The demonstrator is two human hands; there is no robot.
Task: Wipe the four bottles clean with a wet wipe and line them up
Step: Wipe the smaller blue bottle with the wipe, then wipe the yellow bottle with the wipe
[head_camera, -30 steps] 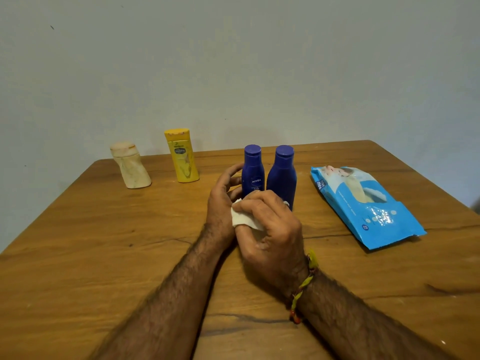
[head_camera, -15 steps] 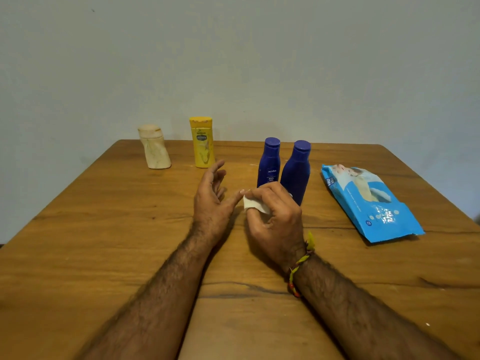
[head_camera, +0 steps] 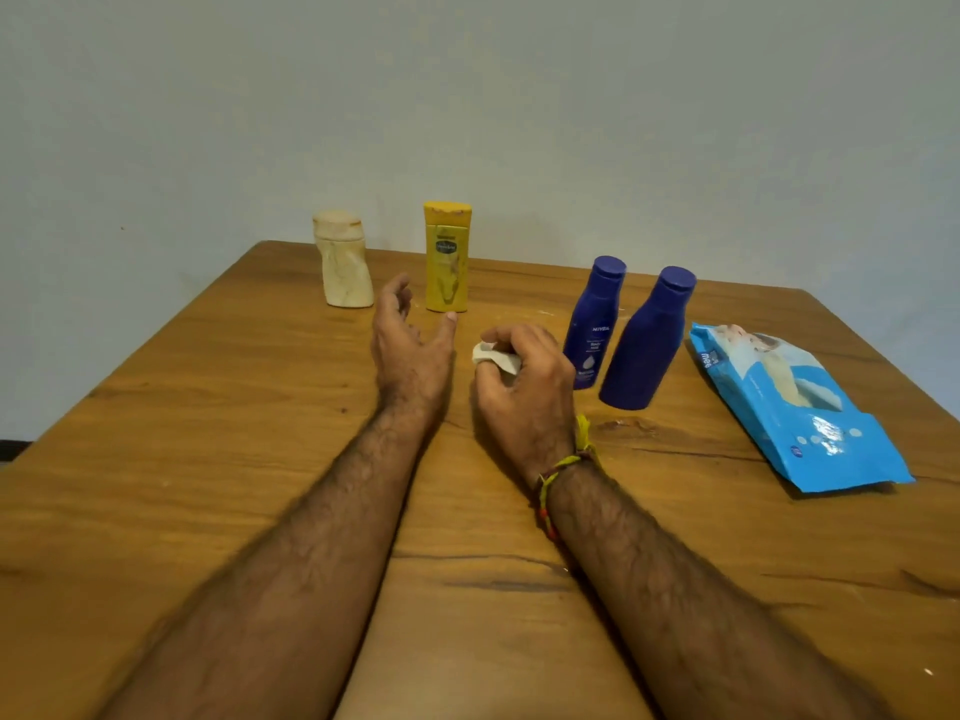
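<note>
Four bottles stand upright on the wooden table (head_camera: 208,433). A cream bottle (head_camera: 343,262) is far left, a yellow bottle (head_camera: 447,259) beside it. Two dark blue bottles stand close together further right: one with a white label (head_camera: 595,324), one plain (head_camera: 647,340). My left hand (head_camera: 410,345) is open, fingers apart, just in front of the yellow bottle and between it and the cream one, touching neither. My right hand (head_camera: 524,392) is shut on a crumpled white wet wipe (head_camera: 493,358), just left of the labelled blue bottle.
A light blue pack of wet wipes (head_camera: 795,407) lies flat on the right side of the table. A pale wall rises behind the table's far edge. Both forearms stretch over the near half of the table.
My left hand let go of the labelled blue bottle and moved left toward the yellow bottle, opening. My right hand kept the wipe. The view shifted, so everything sits further right in frame.
</note>
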